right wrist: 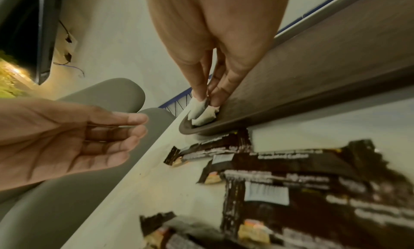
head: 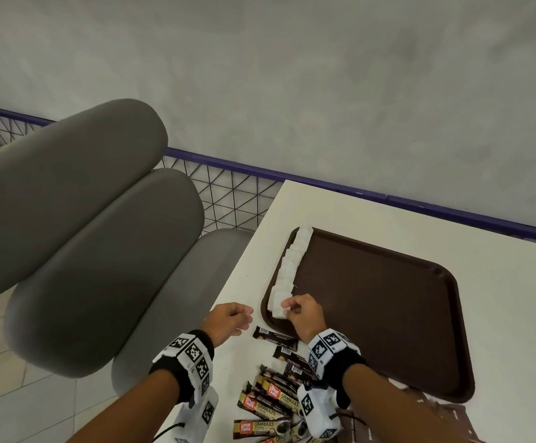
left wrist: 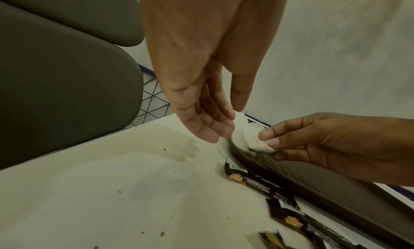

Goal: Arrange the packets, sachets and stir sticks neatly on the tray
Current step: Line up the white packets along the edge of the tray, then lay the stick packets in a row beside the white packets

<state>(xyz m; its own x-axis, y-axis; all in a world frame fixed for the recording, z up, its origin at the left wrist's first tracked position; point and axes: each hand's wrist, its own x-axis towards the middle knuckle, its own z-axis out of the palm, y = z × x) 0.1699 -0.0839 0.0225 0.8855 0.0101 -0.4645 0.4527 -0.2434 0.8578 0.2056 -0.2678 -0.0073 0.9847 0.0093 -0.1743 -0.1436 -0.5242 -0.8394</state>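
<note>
A brown tray [head: 388, 308] lies on the white table. Several white sachets [head: 292, 266] run in a row along its left rim. My right hand [head: 298, 310] pinches the nearest white sachet [right wrist: 202, 113] at the tray's front-left corner [right wrist: 190, 128]; the left wrist view shows the same sachet [left wrist: 255, 141] between thumb and fingers. My left hand [head: 231, 318] hovers just left of the tray over the table edge, fingers loosely curled and holding nothing [left wrist: 208, 125]. Dark coffee stick packets [head: 276, 337] lie on the table in front of the tray, more of them [head: 269, 401] nearer me.
Grey padded chairs [head: 100, 251] stand left of the table. A purple-railed wire fence [head: 228, 199] runs behind. Small dark specks [left wrist: 161, 233] dot the tabletop. A brown flat bag [head: 436, 420] lies at the near right under the tray's front edge.
</note>
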